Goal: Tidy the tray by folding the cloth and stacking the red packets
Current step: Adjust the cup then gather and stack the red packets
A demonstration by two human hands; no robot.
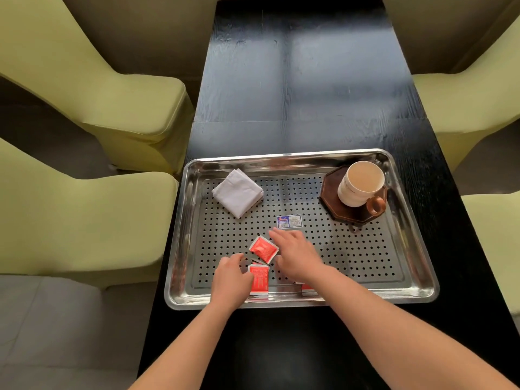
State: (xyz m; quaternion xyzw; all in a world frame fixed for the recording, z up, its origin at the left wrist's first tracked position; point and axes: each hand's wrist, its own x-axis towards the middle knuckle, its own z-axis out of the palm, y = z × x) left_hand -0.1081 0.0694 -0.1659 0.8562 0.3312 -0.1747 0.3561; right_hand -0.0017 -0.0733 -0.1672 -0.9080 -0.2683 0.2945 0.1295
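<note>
A steel perforated tray (410,257) lies on the black table. A white cloth (238,192) sits folded into a square at the tray's far left. Near the front edge lie red packets: one tilted (263,249), one upright (259,279), and a third (307,288) mostly hidden under my right forearm. My left hand (231,278) rests beside the upright packet, its fingers touching that packet's left edge. My right hand (296,254) hovers palm down, fingers spread, just right of the tilted packet.
A cream mug (360,182) of milky drink stands on a dark octagonal coaster (332,201) at the tray's far right. A blue and white label (289,221) lies at the tray's centre. Yellow-green chairs (84,220) flank the table on both sides.
</note>
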